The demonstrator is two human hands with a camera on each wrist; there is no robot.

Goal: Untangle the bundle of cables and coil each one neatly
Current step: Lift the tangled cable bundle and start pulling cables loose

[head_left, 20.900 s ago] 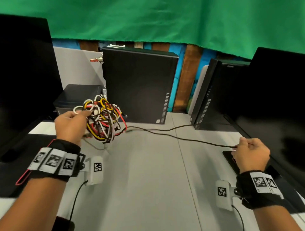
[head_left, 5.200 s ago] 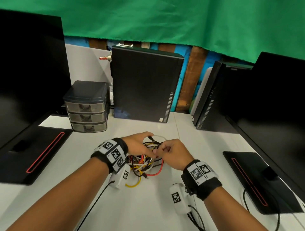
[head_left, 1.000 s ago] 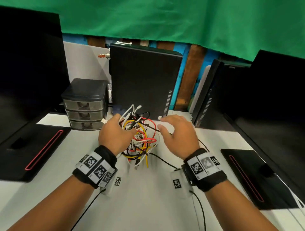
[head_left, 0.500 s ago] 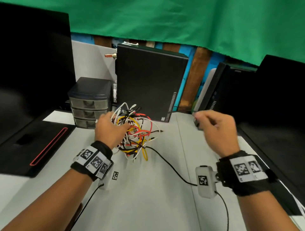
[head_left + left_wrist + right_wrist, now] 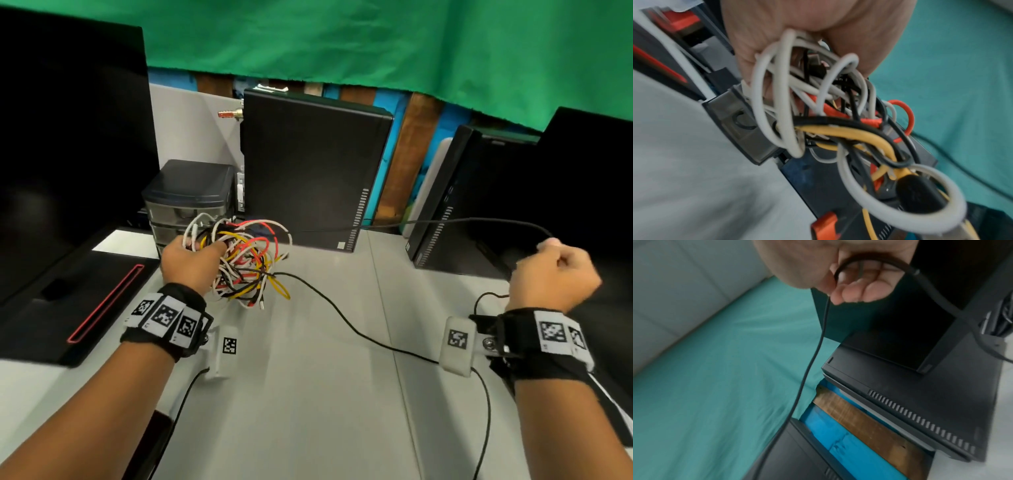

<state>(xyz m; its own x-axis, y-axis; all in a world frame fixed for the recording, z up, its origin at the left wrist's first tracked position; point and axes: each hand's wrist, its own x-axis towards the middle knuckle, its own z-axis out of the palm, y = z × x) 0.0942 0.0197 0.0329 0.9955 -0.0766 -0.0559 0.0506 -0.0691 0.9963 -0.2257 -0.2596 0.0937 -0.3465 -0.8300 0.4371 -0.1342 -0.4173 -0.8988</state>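
Grey desk surface [image 5: 308, 394] under a green backdrop, flanked by dark monitors and upright computer cases. Left hand [image 5: 190, 262], fingers curled tight around the bundle of cables [image 5: 246, 260], holds the white, red, yellow and black tangle just above the desk before a small drawer unit [image 5: 186, 195], evidently as an anchor. Right hand [image 5: 555, 277], fist closed on the black cable [image 5: 428, 222], is held well apart to the right so that this strand stretches out of the knot.

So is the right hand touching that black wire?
Touching. The right wrist view shows the right hand with its fingers curled round the black wire.
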